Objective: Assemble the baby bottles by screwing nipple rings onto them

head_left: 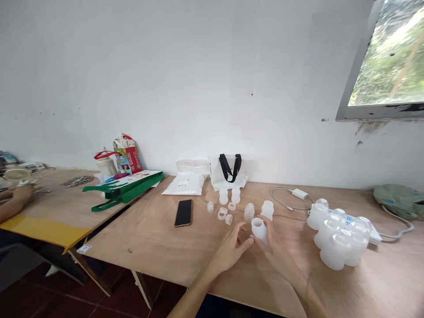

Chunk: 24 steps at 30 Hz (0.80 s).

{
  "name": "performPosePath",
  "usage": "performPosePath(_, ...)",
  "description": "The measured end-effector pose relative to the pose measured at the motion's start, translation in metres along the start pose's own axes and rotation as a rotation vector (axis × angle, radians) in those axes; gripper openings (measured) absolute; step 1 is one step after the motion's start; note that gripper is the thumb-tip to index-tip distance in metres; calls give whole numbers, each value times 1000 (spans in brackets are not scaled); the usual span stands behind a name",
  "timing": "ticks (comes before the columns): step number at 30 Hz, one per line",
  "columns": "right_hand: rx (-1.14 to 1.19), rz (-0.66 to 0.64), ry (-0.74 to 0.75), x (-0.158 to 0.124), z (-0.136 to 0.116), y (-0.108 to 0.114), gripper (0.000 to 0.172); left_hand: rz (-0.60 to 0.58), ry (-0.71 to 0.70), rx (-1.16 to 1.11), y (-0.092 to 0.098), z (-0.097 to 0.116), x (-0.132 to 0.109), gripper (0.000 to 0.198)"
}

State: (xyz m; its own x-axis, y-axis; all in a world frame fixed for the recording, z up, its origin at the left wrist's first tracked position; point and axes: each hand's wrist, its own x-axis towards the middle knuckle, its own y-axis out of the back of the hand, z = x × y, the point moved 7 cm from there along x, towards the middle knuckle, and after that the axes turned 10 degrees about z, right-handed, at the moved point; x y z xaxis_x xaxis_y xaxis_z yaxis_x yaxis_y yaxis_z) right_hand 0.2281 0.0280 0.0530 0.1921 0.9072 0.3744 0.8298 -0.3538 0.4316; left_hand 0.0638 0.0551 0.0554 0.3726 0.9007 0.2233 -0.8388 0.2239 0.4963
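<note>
My right hand (273,247) is wrapped round a white, soft-looking baby bottle body (259,229), its round mouth tilted towards me. Beside it, my left hand (232,249) has its fingers curved and apart, the fingertips close to the bottle body. Just beyond my hands stand another white bottle body (267,209) and a clear domed cap (249,212). Further left lie several translucent rings (222,214) and a small clear ribbed piece (210,206). Two more white bottle bodies (223,196) stand behind them.
Several capped bottles (336,249) cluster at the right, by a power strip (374,236). A phone (183,213), white plastic packet (187,182), black-handled bag (228,170) and coiled cable (281,201) lie around. A green bag (132,187) and another person's hand (21,196) are left.
</note>
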Motion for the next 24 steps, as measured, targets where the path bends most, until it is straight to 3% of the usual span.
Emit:
performPosePath(3, -45, 164, -81, 11, 15, 29, 51, -20, -9, 43, -1, -14, -6, 33)
performPosePath(8, 20, 230, -57, 24, 26, 64, 52, -18, -22, 118, -3, -36, -10, 16)
performPosePath(12, 72, 378, -95, 38, 25, 90, 64, 74, 31, 325, 13, -44, -7, 18)
performPosePath(15, 135, 413, -3, 68, 10, 102, 79, 149, 170, 551, 36, -54, -8, 20)
performPosePath(17, 99, 378, 49, 98, 3, 101, 79, 210, 229, 666, 52, -60, -9, 17)
performPosePath(19, -118, 270, 46, 132, 3, 88, 67, 238, 207, 724, 61, -63, -6, 27)
performPosePath(21, -344, 145, 28, 163, 7, 68, 56, 206, 155, 737, 60, -67, 0, 33)
performPosePath(24, -403, 75, 32, 198, 11, 39, 46, 131, 95, 722, 49, -71, 18, 28)
